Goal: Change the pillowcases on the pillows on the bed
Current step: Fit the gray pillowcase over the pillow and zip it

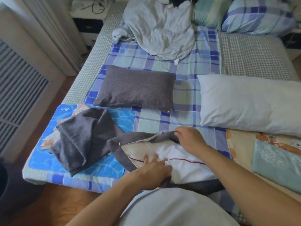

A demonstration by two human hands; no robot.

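At the left edge of the bed (99, 46), one loose grey pillowcase (81, 141) lies crumpled on a blue mat (48, 162), flat and holding nothing. Beyond it, toward the middle, one grey-cased pillow (135, 88) lies finished in appearance, long axis running left to right. At the near edge, directly before the person, sits the item in work: one white pillow (184, 162) part-way inside a second grey pillowcase (140, 137), whose open mouth is peeled back along the pillow's far and left sides. The left hand (151, 173) rests on the pillow's near left part, fingers (150, 160) bent against the white fabric; whether they pinch it or merely press cannot be told. The right hand (190, 141) is at the far rim of the opening, fingers (176, 133) curled around the grey edge and gripping it. The deciding relation: the uncovered pillow lies toward the person from the right hand's grip, so the grey rim would have to travel across the pillow. The right hand is the nearer to that rim. Whether the case is going on or coming off is not evident. To the right lies one bare white pillow (250, 103), uncased, long axis left to right. Count: three pillows forward on the bed, two grey cases filled or part-filled, one spare. Further bedding is heaped at the headboard end.
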